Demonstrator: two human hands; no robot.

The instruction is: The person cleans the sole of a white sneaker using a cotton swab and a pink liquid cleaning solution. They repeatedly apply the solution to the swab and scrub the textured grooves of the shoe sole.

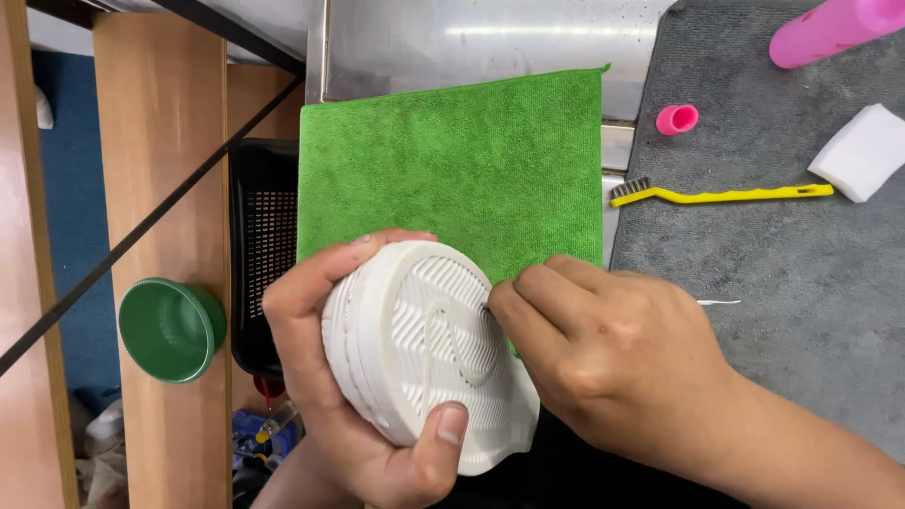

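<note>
My left hand (pixel 325 377) grips a white shoe (pixel 424 349) with its ribbed sole turned up toward me, fingers over the top edge and thumb on the lower edge. My right hand (pixel 613 349) is pinched at the sole's right side, fingertips pressed into the grooves around a thin tool whose metal end (pixel 718 302) sticks out past the knuckles. The shoe hovers over the near edge of a green microfibre cloth (pixel 452 160).
A grey mat (pixel 782 264) at right carries a yellow-handled wire brush (pixel 721 195), a white sponge block (pixel 863 151), a pink cap (pixel 677 119) and a pink bottle (pixel 834 28). A black basket (pixel 262 245) and a green cup (pixel 170 330) sit left, by wooden slats.
</note>
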